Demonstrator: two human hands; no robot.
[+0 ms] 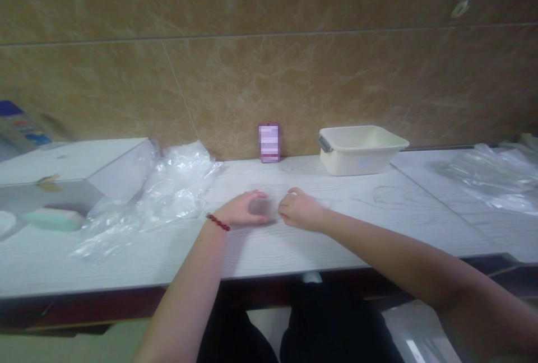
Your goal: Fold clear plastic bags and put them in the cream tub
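- Two bare hands meet at the middle of the white table (294,251): the left hand (244,210), with a red bead bracelet (217,222) at the wrist, and the right hand (299,210), fingers curled in.
- Between them lies a small, blurred, clear plastic piece (269,206). Both hands seem to pinch it, but how firmly cannot be told.
- It looks thin, very light, limp and slippery. A pinch at an edge should hold it better than a flat press.
- Left of the hands, crumpled clear plastic wrap (168,195) spreads beside a white box (84,167).
- Farther back, a cream tub (357,153) sits right of a small purple card (269,142) leaning on the tiled wall (294,60).
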